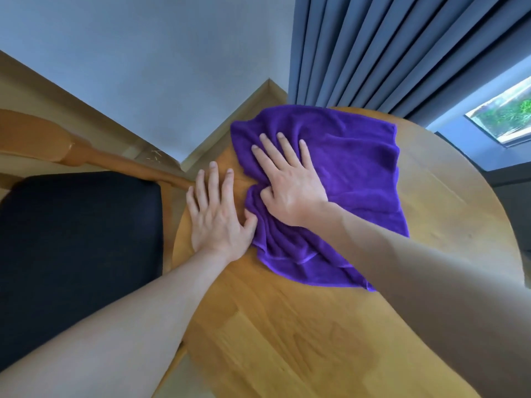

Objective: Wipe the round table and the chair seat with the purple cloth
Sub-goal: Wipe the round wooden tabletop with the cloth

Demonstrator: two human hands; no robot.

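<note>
Purple cloth [339,179] lies spread and rumpled on the far half of the round wooden table [316,340], its far edge reaching the table's far rim, one corner trailing toward the near right under the right forearm; right hand [290,182] presses flat on the cloth's left part, fingers splayed and pointing away, thumb tucked into a bunched fold (so it's open-palmed, pressing rather than clutching, though the thumb pinches a little fabric); left hand [215,211] lies flat and open on bare wood just left of the cloth, near the table's left rim, fingers extended, thumb touching the cloth's edge, gripping nothing; both forearms bare, entering from the bottom; chair [94,156] stands left of the table, its wooden frame touching or nearly touching the table rim (can't tell which); black chair seat [74,239] sits beside and below the tabletop; behind: pale wall [143,67], wooden skirting [253,101], blue-grey curtain [402,47] hanging behind the table's far right, window [505,119] with greenery at far right.
</note>
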